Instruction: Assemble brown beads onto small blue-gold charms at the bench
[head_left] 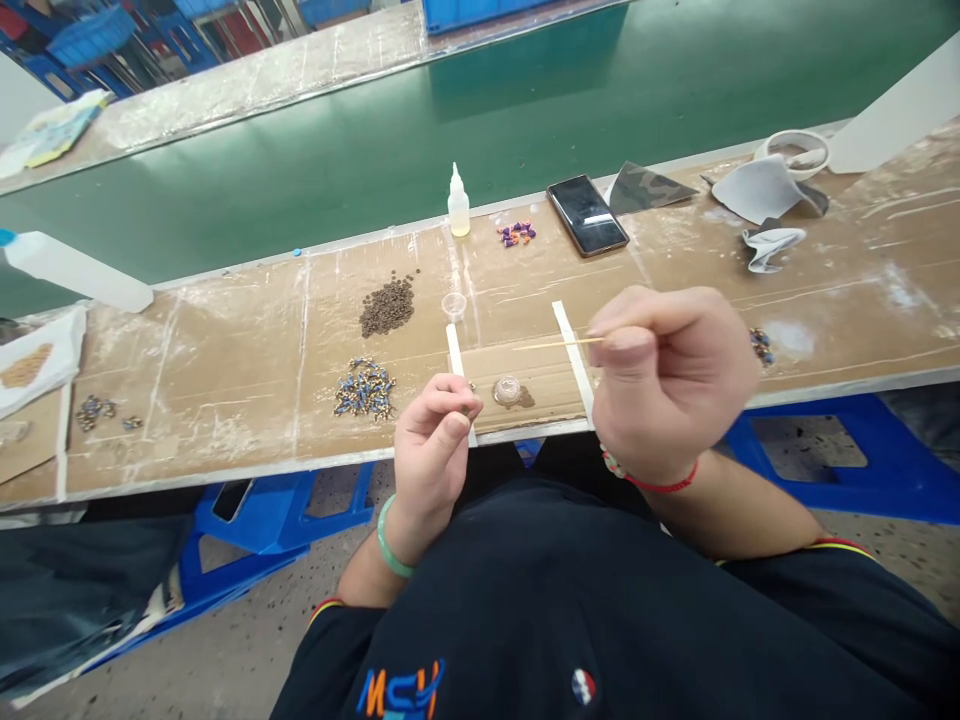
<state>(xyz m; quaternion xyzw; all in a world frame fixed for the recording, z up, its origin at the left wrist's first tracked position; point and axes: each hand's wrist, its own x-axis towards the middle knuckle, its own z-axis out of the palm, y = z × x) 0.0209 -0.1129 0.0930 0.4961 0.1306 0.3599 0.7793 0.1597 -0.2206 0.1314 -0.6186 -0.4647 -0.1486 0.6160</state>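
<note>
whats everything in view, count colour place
thin stick: one, yellowish, right hand
tiny piece: one, colour unclear, left hand
round dish: one, clear, between strips
strips: several, white, two flanking dish
cup: one, clear, beyond left strip
bottle: one, translucent, far edge
small bits: several, purple-orange, beside bottle
phones: two, black, table and stool
discs: many, brown, left of cup
pieces: many, blue-gold, left and right
sheets: several, grey-white, right side
tape roll: one, white, far right
stools: several, blue, below table
table: one, brown, centre
left hand: one, green bangle, left of dish
right hand: one, red bracelet, right of dish
</note>
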